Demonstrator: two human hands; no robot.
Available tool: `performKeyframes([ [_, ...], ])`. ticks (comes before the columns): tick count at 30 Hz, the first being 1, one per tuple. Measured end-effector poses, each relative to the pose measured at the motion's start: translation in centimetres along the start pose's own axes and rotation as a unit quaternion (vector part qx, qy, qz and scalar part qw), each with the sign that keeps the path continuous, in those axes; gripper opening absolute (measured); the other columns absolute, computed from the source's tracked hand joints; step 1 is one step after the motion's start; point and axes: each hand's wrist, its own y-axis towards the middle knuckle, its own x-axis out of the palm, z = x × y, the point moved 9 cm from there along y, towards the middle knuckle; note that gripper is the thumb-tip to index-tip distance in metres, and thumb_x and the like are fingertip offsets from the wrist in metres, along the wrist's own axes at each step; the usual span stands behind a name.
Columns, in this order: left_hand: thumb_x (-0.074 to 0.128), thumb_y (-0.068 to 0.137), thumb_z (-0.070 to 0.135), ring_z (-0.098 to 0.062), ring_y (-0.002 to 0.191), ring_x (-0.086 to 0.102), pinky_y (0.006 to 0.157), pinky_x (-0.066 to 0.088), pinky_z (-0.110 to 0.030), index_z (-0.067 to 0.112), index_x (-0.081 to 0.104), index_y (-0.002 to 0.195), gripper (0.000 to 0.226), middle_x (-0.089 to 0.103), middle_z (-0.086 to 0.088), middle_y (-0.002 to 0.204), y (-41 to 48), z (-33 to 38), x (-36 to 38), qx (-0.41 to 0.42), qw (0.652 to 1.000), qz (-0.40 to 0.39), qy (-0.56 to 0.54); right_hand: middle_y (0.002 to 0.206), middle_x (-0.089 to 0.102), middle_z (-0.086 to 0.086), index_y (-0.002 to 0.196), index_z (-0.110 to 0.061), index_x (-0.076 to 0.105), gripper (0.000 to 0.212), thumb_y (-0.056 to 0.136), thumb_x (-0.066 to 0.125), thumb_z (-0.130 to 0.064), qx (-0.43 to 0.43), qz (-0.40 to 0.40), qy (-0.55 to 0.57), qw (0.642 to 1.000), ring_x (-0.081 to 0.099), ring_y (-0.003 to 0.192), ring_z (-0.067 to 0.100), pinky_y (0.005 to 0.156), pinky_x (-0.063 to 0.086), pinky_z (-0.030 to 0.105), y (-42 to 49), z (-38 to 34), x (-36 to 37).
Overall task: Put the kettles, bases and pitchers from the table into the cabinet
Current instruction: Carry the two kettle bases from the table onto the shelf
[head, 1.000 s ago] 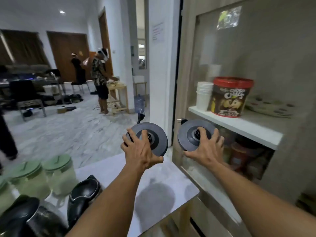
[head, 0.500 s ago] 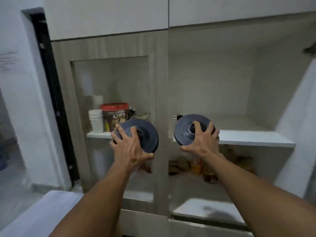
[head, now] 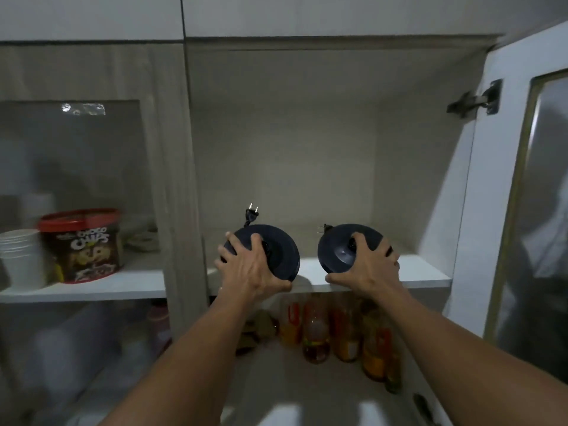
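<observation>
My left hand [head: 250, 270] grips a round dark kettle base [head: 281, 255], tilted on edge, with its plug [head: 252, 215] sticking up behind it. My right hand [head: 370, 269] grips a second dark kettle base [head: 335, 252], also tilted, its plug [head: 322, 229] at the upper left. Both bases hang at the front edge of the white upper shelf [head: 421, 272] inside the open right-hand cabinet compartment. I cannot tell whether either base touches the shelf. No kettles or pitchers are in view.
The cabinet door [head: 519, 210] stands open at the right. Behind the shut glass door on the left are a red-lidded cereal tub [head: 81, 245] and stacked white cups [head: 21, 256]. Several bottles [head: 316, 330] stand on the lower shelf under the bases.
The view has swung from the room and table to face the cabinet. Both hands have carried the bases rightward into the open compartment, up to the shelf's front edge.
</observation>
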Motion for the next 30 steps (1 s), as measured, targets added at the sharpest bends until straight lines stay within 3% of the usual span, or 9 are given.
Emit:
performKeyframes([
  [3,0.072,0.051,0.076,-0.054,0.14,0.014,0.11,0.024,-0.062,0.024,0.01,0.148,0.126,0.0,-0.027,0.158,4.9,1.7,3.3,-0.035,0.999,-0.036,-0.005,0.157,0.008,0.024,0.151,-0.036,0.014,0.117,0.058,0.077,-0.069,0.007,-0.046,-0.008,0.999,0.02,0.139,0.05,0.11,0.032,0.056,5.5,0.8,2.3],
  [8,0.066,0.045,0.081,-0.049,0.13,0.033,0.104,0.033,-0.057,0.023,0.021,0.141,0.121,0.028,-0.024,0.145,11.5,2.9,8.8,-0.078,0.995,-0.065,-0.015,0.15,0.017,0.022,0.144,-0.034,0.023,0.111,0.055,0.079,-0.068,-0.002,-0.107,-0.018,0.994,0.026,0.134,0.05,0.107,0.037,0.055,12.8,1.5,6.8],
  [14,0.067,0.042,0.083,-0.047,0.134,0.029,0.106,0.033,-0.056,0.026,0.013,0.149,0.132,0.022,-0.024,0.151,16.4,3.1,14.0,-0.118,0.986,-0.12,-0.01,0.147,0.032,0.018,0.146,-0.036,0.029,0.113,0.05,0.068,-0.082,-0.012,-0.144,-0.012,0.989,0.035,0.132,0.043,0.108,0.037,0.049,18.2,2.7,11.1],
  [18,0.064,0.054,0.081,-0.046,0.133,0.028,0.107,0.028,-0.054,0.031,0.006,0.151,0.123,0.025,-0.023,0.147,18.8,3.0,16.3,-0.103,0.985,-0.135,-0.039,0.143,0.044,0.013,0.143,-0.037,0.034,0.115,0.043,0.057,-0.087,-0.038,-0.12,-0.012,0.992,0.042,0.128,0.037,0.106,0.037,0.048,20.7,2.3,12.4],
  [21,0.064,0.056,0.081,-0.049,0.135,0.025,0.11,0.024,-0.057,0.032,0.005,0.151,0.122,0.021,-0.026,0.149,19.7,3.0,16.9,-0.103,0.985,-0.129,-0.045,0.143,0.042,0.015,0.143,-0.038,0.032,0.119,0.039,0.053,-0.09,-0.032,-0.117,-0.013,0.992,0.043,0.128,0.038,0.106,0.038,0.047,21.6,2.3,13.2],
  [27,0.066,0.058,0.08,-0.05,0.142,0.012,0.112,0.024,-0.059,0.034,-0.004,0.153,0.127,-0.001,-0.027,0.157,18.5,2.9,16.5,-0.095,0.988,-0.091,-0.075,0.152,0.023,0.028,0.149,-0.038,0.016,0.112,0.056,0.054,-0.088,-0.038,-0.099,-0.006,0.994,0.029,0.135,0.05,0.112,0.03,0.053,20.7,3.2,13.4],
  [30,0.065,0.063,0.076,-0.045,0.141,0.023,0.114,0.025,-0.057,0.027,0.008,0.152,0.117,0.01,-0.024,0.156,15.6,2.8,15.0,-0.086,0.993,-0.054,-0.066,0.156,0.013,0.028,0.149,-0.04,0.011,0.102,0.066,0.048,-0.086,-0.037,-0.075,-0.01,0.996,0.021,0.139,0.051,0.112,0.026,0.058,18.7,3.7,12.8],
])
